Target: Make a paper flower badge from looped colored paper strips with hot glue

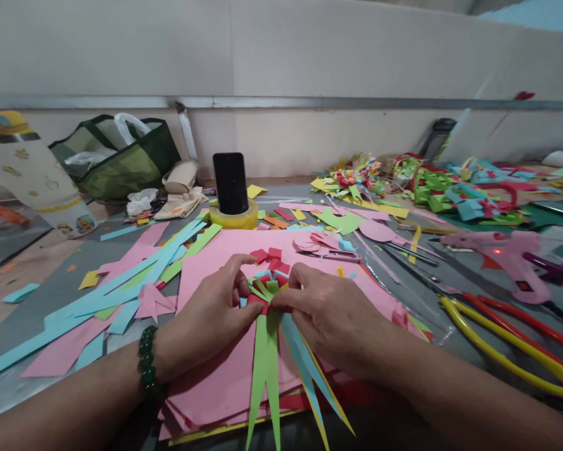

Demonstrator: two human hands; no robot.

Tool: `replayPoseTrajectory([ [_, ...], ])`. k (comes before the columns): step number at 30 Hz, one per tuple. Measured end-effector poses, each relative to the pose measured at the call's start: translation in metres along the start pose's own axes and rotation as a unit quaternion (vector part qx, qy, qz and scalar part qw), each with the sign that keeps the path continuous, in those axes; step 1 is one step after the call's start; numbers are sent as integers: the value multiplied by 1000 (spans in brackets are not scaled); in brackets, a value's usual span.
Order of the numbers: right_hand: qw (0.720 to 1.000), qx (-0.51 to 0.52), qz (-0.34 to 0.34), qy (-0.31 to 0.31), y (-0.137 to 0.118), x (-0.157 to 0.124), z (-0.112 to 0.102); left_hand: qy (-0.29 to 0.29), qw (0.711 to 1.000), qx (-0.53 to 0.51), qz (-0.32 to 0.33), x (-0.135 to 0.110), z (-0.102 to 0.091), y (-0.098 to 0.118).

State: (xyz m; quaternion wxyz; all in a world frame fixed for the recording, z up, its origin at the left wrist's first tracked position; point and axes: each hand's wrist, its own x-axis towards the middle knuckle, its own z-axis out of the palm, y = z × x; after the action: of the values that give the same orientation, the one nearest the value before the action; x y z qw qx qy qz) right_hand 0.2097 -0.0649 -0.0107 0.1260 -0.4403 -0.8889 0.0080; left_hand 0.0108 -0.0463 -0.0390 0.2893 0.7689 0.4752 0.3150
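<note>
My left hand [210,316] and my right hand [330,313] meet over a pink paper sheet [225,376], both pinched on a paper flower [268,279] made of folded red, blue and green strips. Long pointed green, blue and yellow strips [281,369] hang from it toward me. A green bead bracelet [148,363] is on my left wrist. More pink sheets lie stacked under the top one.
A phone [230,183] stands in a yellow tape roll [234,218]. Blue and pink paper strips [121,282] lie left. A pink glue gun [506,254], yellow and red-handled scissors [506,332] and finished paper flowers [356,175] are right. A green bag [121,156] sits back left.
</note>
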Motion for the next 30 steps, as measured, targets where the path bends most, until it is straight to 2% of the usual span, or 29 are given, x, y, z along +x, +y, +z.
replayPoseTrajectory([
  [3,1000,-12,7,-14,-1,1,2,4,1000,12,2,-2,0,1],
  [7,1000,2,4,4,0,1,4,7,999,37,9,-6,0,4],
  [10,997,47,-1,54,2,-2,2,18,998,53,7,-9,-3,8],
  [14,987,92,-10,135,4,-4,-2,88,994,53,47,-12,-10,16],
  [16,990,64,-20,122,3,-5,0,115,990,47,68,-13,-14,19],
  [19,998,5,-24,63,2,-3,4,126,989,38,70,-12,-15,18],
  [21,998,11,-31,61,1,-4,3,127,989,34,70,-11,-14,17],
  [23,986,62,-54,143,1,-7,-4,130,988,29,73,-10,-12,14],
  [26,936,129,-61,322,0,-21,-21,142,987,16,75,-11,-11,11],
  [27,921,143,-54,359,-1,-28,-27,145,987,12,74,-11,-11,10],
  [30,904,182,-18,387,-5,-55,-36,150,987,-2,63,-11,-12,8],
])
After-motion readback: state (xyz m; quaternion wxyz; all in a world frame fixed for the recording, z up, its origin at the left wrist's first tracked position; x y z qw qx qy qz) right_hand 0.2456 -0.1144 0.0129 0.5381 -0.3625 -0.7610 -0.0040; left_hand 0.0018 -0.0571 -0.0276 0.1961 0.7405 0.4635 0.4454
